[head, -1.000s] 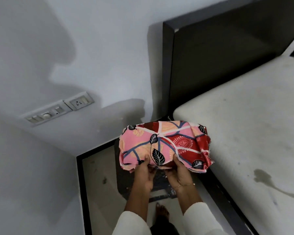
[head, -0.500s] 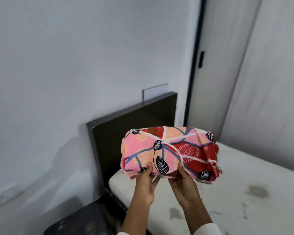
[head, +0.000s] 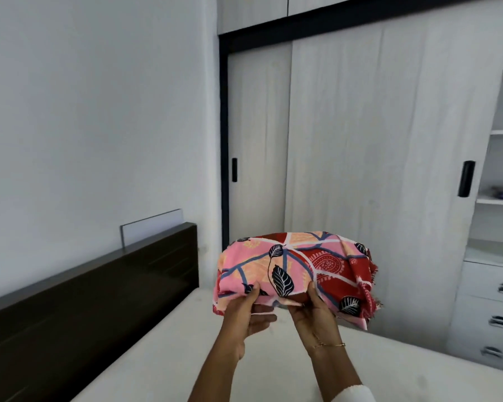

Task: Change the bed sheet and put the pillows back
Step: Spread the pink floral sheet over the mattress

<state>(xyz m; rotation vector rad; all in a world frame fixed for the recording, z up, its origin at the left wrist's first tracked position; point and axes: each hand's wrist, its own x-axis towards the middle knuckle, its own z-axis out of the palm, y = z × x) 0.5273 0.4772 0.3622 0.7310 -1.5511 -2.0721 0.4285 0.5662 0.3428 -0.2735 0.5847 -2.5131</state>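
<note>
In the head view, one folded bed sheet (head: 295, 269), patterned in pink and red with black leaves, is held up in the air above one bare mattress (head: 244, 358). Its near edge is gripped by two hands: the left hand (head: 246, 313) and the right hand (head: 317, 310), the fingers of each clamped on the cloth. One dark headboard (head: 99, 285) and two sliding wardrobe doors (head: 360, 140) are seen behind.

Both hands, left hand (head: 246, 311) and right hand (head: 317, 310), hold a folded sheet (head: 295, 269) above the bare mattress (head: 273, 369).
</note>
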